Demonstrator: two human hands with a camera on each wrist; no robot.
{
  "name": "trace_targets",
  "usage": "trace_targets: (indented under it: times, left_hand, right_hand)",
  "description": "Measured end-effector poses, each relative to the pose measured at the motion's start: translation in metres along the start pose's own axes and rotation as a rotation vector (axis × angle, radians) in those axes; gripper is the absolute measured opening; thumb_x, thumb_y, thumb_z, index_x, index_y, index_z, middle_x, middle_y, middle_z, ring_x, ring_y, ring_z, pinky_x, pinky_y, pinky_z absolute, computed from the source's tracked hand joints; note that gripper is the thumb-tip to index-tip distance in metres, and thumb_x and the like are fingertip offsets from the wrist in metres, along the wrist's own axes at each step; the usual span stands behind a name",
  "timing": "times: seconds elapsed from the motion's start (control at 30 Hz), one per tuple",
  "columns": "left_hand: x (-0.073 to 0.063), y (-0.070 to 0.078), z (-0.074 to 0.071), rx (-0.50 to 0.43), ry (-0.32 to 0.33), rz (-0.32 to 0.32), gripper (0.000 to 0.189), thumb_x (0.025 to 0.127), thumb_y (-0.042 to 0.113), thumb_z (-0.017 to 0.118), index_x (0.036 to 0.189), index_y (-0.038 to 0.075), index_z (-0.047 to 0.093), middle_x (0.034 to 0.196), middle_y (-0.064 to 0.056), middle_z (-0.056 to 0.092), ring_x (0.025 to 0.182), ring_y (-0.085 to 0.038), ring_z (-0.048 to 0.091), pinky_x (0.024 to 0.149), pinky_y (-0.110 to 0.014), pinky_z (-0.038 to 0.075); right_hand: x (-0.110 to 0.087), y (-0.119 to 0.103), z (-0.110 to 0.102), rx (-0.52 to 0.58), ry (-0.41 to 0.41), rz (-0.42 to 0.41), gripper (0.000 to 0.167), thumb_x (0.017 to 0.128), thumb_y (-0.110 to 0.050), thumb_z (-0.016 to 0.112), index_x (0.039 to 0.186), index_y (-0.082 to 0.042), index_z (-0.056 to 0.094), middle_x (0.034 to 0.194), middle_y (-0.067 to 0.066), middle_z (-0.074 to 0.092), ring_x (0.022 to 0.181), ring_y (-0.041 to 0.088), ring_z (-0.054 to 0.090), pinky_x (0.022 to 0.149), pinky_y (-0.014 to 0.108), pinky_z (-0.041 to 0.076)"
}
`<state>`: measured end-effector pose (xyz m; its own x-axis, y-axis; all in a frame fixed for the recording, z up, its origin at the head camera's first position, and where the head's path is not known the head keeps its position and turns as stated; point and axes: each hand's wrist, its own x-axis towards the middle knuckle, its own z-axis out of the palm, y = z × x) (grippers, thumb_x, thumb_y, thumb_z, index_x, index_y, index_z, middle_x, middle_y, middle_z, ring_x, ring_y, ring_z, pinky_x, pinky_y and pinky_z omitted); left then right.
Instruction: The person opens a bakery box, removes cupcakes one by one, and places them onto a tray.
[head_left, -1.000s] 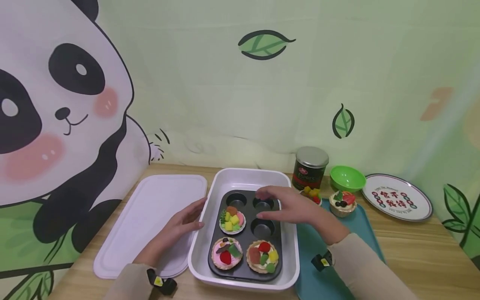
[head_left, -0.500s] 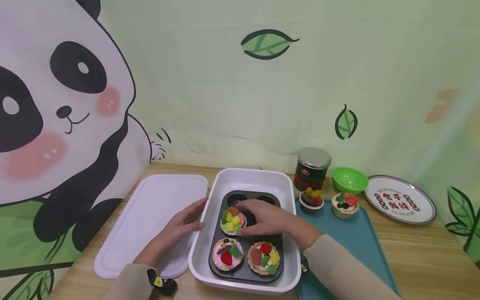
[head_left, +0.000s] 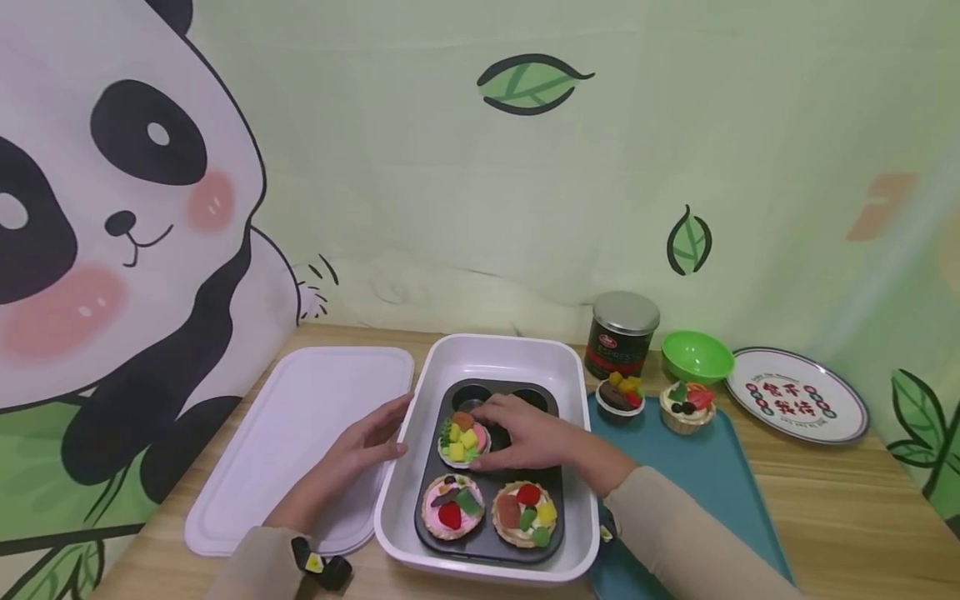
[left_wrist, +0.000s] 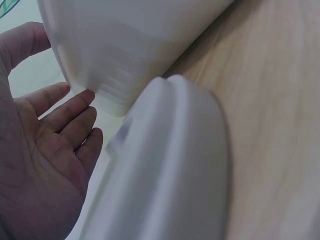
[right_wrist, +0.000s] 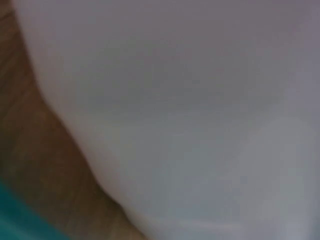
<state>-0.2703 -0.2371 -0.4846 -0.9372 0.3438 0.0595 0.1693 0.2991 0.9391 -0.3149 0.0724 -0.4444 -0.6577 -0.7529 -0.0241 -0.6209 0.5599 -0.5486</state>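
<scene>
In the head view, my right hand reaches into a white rectangular tub. Its thumb and fingers grip the rim of a fruit-topped tart in the middle-left cup of a dark muffin pan. A pink-cream tart and a yellow-cream tart fill the two nearest cups. My left hand lies along the tub's left side with fingers fairly straight. The left wrist view has its fingertips touching the tub's outer wall. Only the blurred tub side shows in the right wrist view.
A white lid lies left of the tub. To the right, a teal tray holds a chocolate tart and a berry tart. Behind stand an espresso tin, a green bowl and a printed plate.
My right hand has moved left and down from above the right-hand cups to the fruit-topped tart, and its fingers have closed about it. The left hand has stayed put.
</scene>
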Motion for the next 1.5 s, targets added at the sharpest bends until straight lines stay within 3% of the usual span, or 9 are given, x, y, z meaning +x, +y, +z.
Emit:
trace_targets:
  times: [0.2, 0.4, 1.0, 1.5]
  left_hand:
    - [-0.002, 0.000, -0.001, 0.008, -0.002, 0.008, 0.070, 0.094, 0.024, 0.065, 0.157, 0.022, 0.035, 0.161, -0.007, 0.035, 0.149, -0.032, 0.028, 0.119, -0.055, 0.022]
    - [-0.003, -0.001, -0.002, 0.012, -0.006, 0.024, 0.070, 0.094, 0.024, 0.065, 0.157, 0.021, 0.036, 0.161, -0.008, 0.035, 0.149, -0.032, 0.028, 0.119, -0.055, 0.022]
    - [0.000, -0.004, -0.001, 0.004, -0.009, 0.024, 0.069, 0.094, 0.026, 0.066, 0.157, 0.022, 0.036, 0.160, -0.007, 0.036, 0.149, -0.032, 0.029, 0.119, -0.055, 0.022]
    - [-0.001, -0.002, -0.002, 0.002, -0.012, 0.033, 0.070, 0.094, 0.027, 0.065, 0.157, 0.022, 0.036, 0.161, -0.008, 0.035, 0.149, -0.032, 0.028, 0.119, -0.055, 0.021]
  right_hand:
    - [0.003, -0.001, 0.004, -0.065, 0.002, 0.005, 0.079, 0.083, -0.064, 0.072, 0.145, -0.020, 0.053, 0.130, -0.003, 0.054, 0.116, 0.012, 0.049, 0.103, 0.037, 0.048]
    - [0.005, -0.005, 0.009, -0.128, 0.007, 0.030, 0.083, 0.080, -0.070, 0.069, 0.148, -0.026, 0.050, 0.135, -0.003, 0.051, 0.121, 0.014, 0.047, 0.106, 0.041, 0.046]
    - [0.004, -0.003, 0.009, -0.121, 0.026, 0.030, 0.079, 0.080, -0.071, 0.069, 0.143, -0.026, 0.055, 0.129, -0.005, 0.052, 0.117, 0.013, 0.049, 0.104, 0.040, 0.048]
    - [0.004, -0.005, 0.008, -0.187, 0.015, -0.002, 0.078, 0.086, -0.066, 0.067, 0.147, -0.019, 0.050, 0.138, 0.000, 0.053, 0.124, 0.015, 0.050, 0.109, 0.041, 0.045]
